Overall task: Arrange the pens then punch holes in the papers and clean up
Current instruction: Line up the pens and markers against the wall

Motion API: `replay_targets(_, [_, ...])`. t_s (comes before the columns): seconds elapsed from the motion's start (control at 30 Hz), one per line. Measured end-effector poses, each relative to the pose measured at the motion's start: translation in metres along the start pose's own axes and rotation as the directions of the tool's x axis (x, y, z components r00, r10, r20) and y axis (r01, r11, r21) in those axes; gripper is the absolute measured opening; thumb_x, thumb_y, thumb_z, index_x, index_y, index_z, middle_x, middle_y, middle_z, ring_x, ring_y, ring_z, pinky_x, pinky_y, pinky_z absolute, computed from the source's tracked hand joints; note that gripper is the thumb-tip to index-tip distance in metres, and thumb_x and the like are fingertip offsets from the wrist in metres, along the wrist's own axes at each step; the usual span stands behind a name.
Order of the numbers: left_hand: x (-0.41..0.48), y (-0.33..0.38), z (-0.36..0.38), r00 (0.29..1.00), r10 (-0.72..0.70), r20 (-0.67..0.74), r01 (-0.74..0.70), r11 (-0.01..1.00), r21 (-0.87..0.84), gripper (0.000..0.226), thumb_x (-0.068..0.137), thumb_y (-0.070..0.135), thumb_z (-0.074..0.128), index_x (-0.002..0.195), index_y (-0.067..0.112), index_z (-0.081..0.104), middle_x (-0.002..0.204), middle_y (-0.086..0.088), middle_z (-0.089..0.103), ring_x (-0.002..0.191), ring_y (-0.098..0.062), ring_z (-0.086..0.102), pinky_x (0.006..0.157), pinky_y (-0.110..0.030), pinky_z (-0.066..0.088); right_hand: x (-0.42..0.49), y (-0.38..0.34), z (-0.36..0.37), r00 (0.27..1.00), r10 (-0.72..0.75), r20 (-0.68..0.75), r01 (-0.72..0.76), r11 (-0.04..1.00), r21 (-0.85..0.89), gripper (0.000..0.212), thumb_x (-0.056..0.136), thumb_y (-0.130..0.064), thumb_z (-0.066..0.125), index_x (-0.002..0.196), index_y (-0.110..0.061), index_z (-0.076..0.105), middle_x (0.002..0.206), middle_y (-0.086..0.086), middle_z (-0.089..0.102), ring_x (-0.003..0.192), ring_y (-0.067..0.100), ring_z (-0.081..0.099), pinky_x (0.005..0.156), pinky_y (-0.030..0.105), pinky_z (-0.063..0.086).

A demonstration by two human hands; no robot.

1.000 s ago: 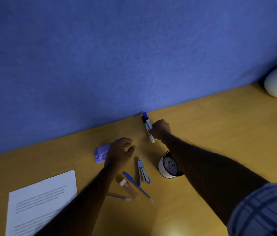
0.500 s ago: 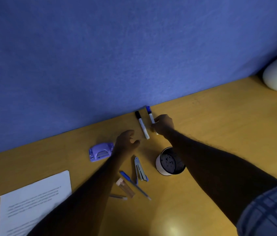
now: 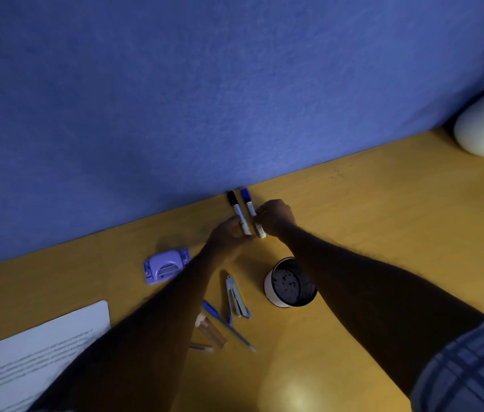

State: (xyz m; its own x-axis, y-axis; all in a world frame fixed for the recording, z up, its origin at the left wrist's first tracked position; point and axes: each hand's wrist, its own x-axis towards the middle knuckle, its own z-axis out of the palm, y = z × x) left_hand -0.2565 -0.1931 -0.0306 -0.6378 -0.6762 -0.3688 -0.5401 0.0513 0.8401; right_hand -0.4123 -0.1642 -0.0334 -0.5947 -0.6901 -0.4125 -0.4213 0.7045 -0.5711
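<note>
Your left grip [image 3: 228, 237] pinches the black marker [image 3: 238, 214], your right grip [image 3: 276, 217] the blue marker [image 3: 250, 207]; loose pens [image 3: 225, 322], unpunched papers [image 3: 44, 343] and cleanup remain.

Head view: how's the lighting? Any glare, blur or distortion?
Head view: dim, bluish light; forearms nearly black. Head view: soft glare patch on the desk at the bottom. Head view: text on the paper blurred, unreadable; black marker and blue marker look sharp. Head view: desk edge tilted, slightly bowed.
</note>
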Motion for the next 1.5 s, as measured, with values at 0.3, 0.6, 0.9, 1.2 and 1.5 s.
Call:
replay_targets(0.3, [-0.002,0.003,0.002,0.999,0.013,0.048,-0.013,1.0,-0.006,0.031,0.083,0.035,0.069,0.112,0.028,0.063,0.105,0.01,0.065,0.101,-0.008,0.059,0.072,-0.022,0.042,0.001,-0.001,0.001,0.999,-0.043,0.031,0.043,0.999,-0.011,0.02,0.087,-0.021,0.068,0.101,-0.007,0.073,0.105,0.009,0.071,0.094,0.023,0.067,0.084,0.044,0.058])
replay_targets(0.6, [-0.009,0.002,-0.009,1.0,0.022,0.013,-0.023,0.998,0.054,0.038,0.081,0.038,0.071,0.117,0.027,0.063,0.118,0.006,0.065,0.107,-0.01,0.058,0.08,-0.024,0.042,-0.008,-0.004,-0.009,0.998,-0.049,0.032,0.052,0.992,-0.115,0.028,0.093,-0.021,0.057,0.111,-0.002,0.068,0.116,0.015,0.067,0.104,0.029,0.064,0.09,0.043,0.055])
replay_targets(0.9, [-0.043,-0.003,-0.036,0.992,-0.029,-0.125,0.037,0.998,0.059,0.069,0.081,0.041,0.072,0.142,0.024,0.046,0.148,-0.001,0.047,0.133,-0.019,0.046,0.103,-0.033,0.042,-0.024,-0.001,-0.022,0.99,-0.137,-0.025,0.13,0.974,-0.184,0.024,0.091,-0.015,0.062,0.114,-0.01,0.067,0.126,0.01,0.06,0.11,0.025,0.06,0.083,0.031,0.053])
replay_targets(1.2, [-0.112,-0.021,-0.057,0.944,0.158,-0.29,-0.112,0.979,0.17,0.045,0.086,0.019,0.07,0.129,0.014,0.058,0.131,-0.005,0.06,0.108,-0.008,0.056,0.083,-0.021,0.043,-0.073,-0.034,-0.027,0.957,-0.281,-0.074,0.266,0.949,-0.172,0.023,0.091,-0.018,0.057,0.109,-0.012,0.07,0.116,0.012,0.067,0.1,0.03,0.064,0.072,0.03,0.047])
replay_targets(1.5, [-0.185,-0.07,-0.05,0.887,0.035,-0.461,0.066,0.977,0.201,0.027,0.085,0.015,0.068,0.111,0.009,0.065,0.107,-0.008,0.066,0.094,-0.021,0.063,0.084,-0.034,0.052,-0.165,-0.036,0.022,0.809,-0.586,0.052,0.579,0.778,-0.243,0.013,0.089,-0.019,0.064,0.101,-0.018,0.07,0.104,0.003,0.068,0.093,0.017,0.063,0.072,0.028,0.05])
